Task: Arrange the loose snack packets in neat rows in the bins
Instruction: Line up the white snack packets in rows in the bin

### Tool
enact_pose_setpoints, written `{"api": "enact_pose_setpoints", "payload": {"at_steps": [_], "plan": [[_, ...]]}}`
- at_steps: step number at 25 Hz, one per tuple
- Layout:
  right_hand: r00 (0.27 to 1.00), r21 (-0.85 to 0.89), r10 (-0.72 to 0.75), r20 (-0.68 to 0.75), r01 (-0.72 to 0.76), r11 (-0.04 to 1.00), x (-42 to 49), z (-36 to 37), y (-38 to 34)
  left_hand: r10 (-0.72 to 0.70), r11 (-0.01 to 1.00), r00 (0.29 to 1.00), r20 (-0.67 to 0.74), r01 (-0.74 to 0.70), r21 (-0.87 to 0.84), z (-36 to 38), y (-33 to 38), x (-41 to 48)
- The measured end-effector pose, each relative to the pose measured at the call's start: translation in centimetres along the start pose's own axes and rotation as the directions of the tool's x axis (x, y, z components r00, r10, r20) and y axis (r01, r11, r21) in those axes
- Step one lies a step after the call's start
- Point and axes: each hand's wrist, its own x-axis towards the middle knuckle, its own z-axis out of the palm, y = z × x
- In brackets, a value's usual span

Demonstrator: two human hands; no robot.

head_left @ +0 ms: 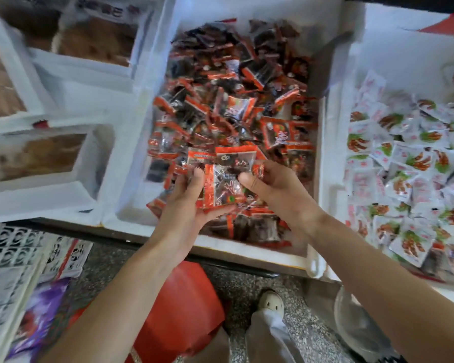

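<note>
Top-down view of a snack shop's bulk display. White plastic bins stand side by side, each holding one kind of goods: the middle bin (152, 74) is heaped with small red-and-black snack packets (236, 106), the right bin (393, 48) holds white packets printed in red and green (414, 163), and the left bins (37, 195) hold blurred brown goods (45, 155). Below them lies a speckled stone floor (294, 336)

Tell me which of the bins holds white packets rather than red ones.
The right-hand bin: it holds white packets with red-and-green prints, while the middle bin holds orange-red packets.
</note>
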Motion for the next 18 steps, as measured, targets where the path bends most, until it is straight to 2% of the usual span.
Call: {"api": "enact_pose_setpoints", "payload": {"at_steps": [3, 6, 10, 12, 13, 14, 15, 16, 17, 18], "plan": [[0.999, 0.022, 0.01, 0.033, -0.01, 1.0, 1.1, 2.3, 0.0, -0.011, 1.0, 0.999, 0.039, 0.012, -0.015, -2.5, 1.4, 0.2], [0.996, 0.048, 0.006, 0.093, -0.01, 0.999, 1.8, 4.4, -0.1, -0.028, 0.991, 0.991, 0.134, 0.009, 0.134, -4.8, 2.4, 0.1], [0.985, -0.083, -0.017, 0.169, 0.031, 0.996, 2.4, 6.1, -0.1, 0.008, 0.974, 0.998, 0.067, -0.023, 0.225, -6.8, 2.6, 0.8], [0.985, -0.132, -0.062, 0.162, 0.084, 0.988, 2.3, 6.2, -0.1, 0.019, 0.974, 0.998, 0.053, -0.031, 0.226, -7.3, 2.9, 1.3], [0.984, -0.212, -0.113, 0.134, 0.14, 0.967, 2.1, 6.0, 0.1, 0.024, 0.974, 0.998, 0.054, -0.036, 0.222, -7.6, 3.2, 1.7], [0.976, -0.367, -0.198, 0.092, 0.218, 0.904, 2.1, 5.4, 0.5, 0.04, 0.974, 0.998, 0.055, -0.051, 0.221, -7.9, 3.5, 2.0], [0.942, -0.593, -0.32, 0.097, 0.313, 0.742, 2.2, 4.7, 1.1, 0.057, 0.974, 0.997, 0.061, -0.068, 0.214, -8.1, 3.9, 2.3], [0.89, -0.802, -0.411, 0.199, 0.389, 0.454, 2.6, 3.9, 2.1, 0.068, 0.975, 0.996, 0.058, -0.079, 0.206, -8.3, 4.2, 2.7], [0.846, -0.9, -0.409, 0.343, 0.421, 0.116, 3.3, 3.0, 3.3, 0.073, 0.977, 0.996, 0.05, -0.081, 0.198, -8.6, 4.4, 3.1], [0.836, -0.891, -0.31, 0.452, 0.436, -0.124, 4.2, 2.3, 4.2, 0.067, 0.98, 0.997, 0.041, -0.073, 0.186, -8.8, 4.7, 3.4]]}}
